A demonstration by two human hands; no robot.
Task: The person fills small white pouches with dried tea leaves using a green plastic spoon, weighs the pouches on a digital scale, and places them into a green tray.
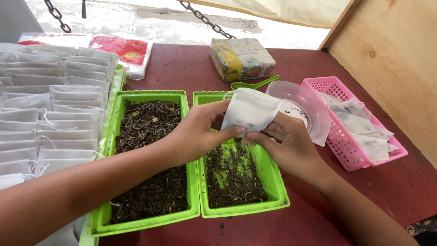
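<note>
Both my hands hold one small white drawstring bag [251, 109] above the right green tray [273, 182]. My left hand [200, 132] pinches its lower left edge with thumb and fingers. My right hand [284, 141] grips it from below on the right. The right green tray holds a thin layer of dark dried leaves with bare green patches. The left green tray [102, 214] beside it is filled with more of the same dark leaves.
Rows of flat white bags [50, 114] lie at the left. A clear plastic bowl [314, 107], a green spoon [252, 84] and a pink basket [339, 136] of filled bags sit at the right. Wrapped packets [241, 58] lie at the back. A wooden panel [396, 59] stands at the right.
</note>
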